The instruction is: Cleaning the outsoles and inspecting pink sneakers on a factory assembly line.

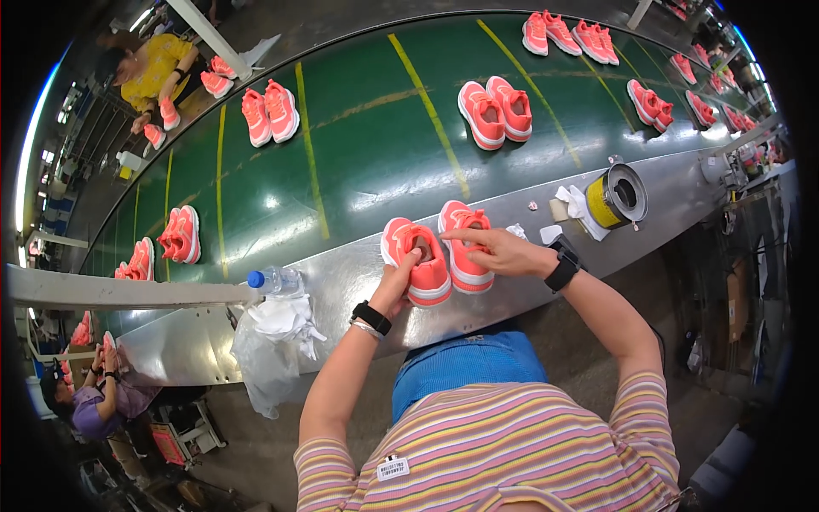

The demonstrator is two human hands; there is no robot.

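Observation:
A pair of coral-pink sneakers with white soles lies on the metal ledge in front of me, toes pointing away. My left hand (396,281) holds the left sneaker (431,275) by its side, the thumb over the collar at the opening. Over the right sneaker (471,277) is my right hand (505,253), its index finger stretched across the tongue area and the other fingers partly curled beside the opening. Whether those curled fingers press on the shoe is hard to see. Both wrists carry black bands.
Beyond the metal ledge (358,264) runs a green conveyor belt (358,175) with yellow lines and several sneaker pairs (495,113). A yellow-labelled can (616,198) stands right, beside white cloths. Left are a blue-capped bottle (277,280), crumpled paper and a plastic bag (263,354). Two people work farther off.

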